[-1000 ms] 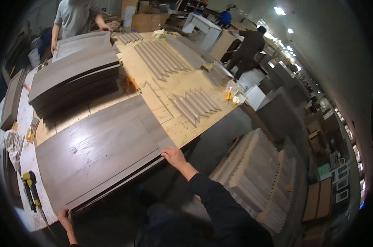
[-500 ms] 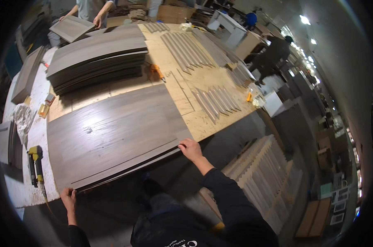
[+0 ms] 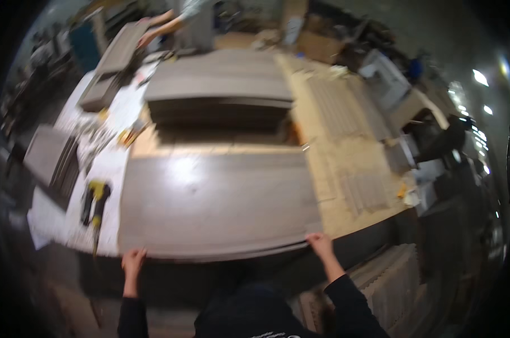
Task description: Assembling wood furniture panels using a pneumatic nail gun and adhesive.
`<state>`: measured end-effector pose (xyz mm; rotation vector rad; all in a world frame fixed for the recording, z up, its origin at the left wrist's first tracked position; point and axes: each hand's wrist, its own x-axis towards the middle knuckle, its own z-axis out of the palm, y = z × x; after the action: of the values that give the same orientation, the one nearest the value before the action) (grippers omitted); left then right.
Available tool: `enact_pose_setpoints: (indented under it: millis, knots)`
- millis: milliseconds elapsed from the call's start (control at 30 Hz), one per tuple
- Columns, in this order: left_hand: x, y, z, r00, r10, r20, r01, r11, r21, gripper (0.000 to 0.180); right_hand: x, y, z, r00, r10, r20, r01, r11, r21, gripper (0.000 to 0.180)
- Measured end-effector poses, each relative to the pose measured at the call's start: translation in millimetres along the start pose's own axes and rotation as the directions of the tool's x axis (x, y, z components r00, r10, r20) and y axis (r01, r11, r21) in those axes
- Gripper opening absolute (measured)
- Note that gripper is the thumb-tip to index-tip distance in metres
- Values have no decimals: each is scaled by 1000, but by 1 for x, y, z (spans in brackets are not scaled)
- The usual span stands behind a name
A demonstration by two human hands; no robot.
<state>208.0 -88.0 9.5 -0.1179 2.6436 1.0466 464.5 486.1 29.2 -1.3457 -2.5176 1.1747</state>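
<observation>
Look, left hand (image 3: 133, 262) and right hand (image 3: 320, 244) grip a grey-brown, rectangular, wood-grained panel (image 3: 221, 203) stretching ahead of them.

The flat face of the smooth grey-brown rectangular wooden panel (image 3: 221, 203) at frame centre leaves a broad sweep for a hand. Above it, a shallow lane of tan plywood bench (image 3: 345, 219) ends against the tall stack of grey-brown wooden panels (image 3: 218, 79), with a blurred orange tool (image 3: 296, 134) at its right end. Right of centre, a passage narrows beside slim grey-brown wooden strips (image 3: 364, 191). At left, a yellow-and-black power tool (image 3: 99, 194) and crumpled white cloth (image 3: 94, 135) obstruct reach.
</observation>
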Motion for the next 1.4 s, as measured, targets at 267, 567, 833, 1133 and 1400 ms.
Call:
enact_pose_setpoints:
  millis: [267, 567, 833, 1133, 1400]
  knots:
    - [59, -43, 0, 988, -46, 145, 65, 989, -130, 17, 54, -39, 5, 983, 55, 175, -40, 995, -91, 32]
    - [46, 1, 0, 985, -146, 95, 165, 957, -237, 20, 54, -56, 2, 970, 168, 175, -146, 980, -134, 29]
    - [31, -1, 0, 982, -149, 115, 185, 874, -449, 18, 52, -67, -1, 955, 193, 225, -141, 964, -225, 27]
    - [114, 58, 5, 996, -70, 51, 81, 966, -247, 17, 128, -78, 9, 993, -89, 82, 87, 996, 21, 26]
    - [135, 41, 7, 991, -127, 39, 132, 913, -386, 12, 141, -94, 20, 998, 3, 66, -2, 1000, -9, 25]
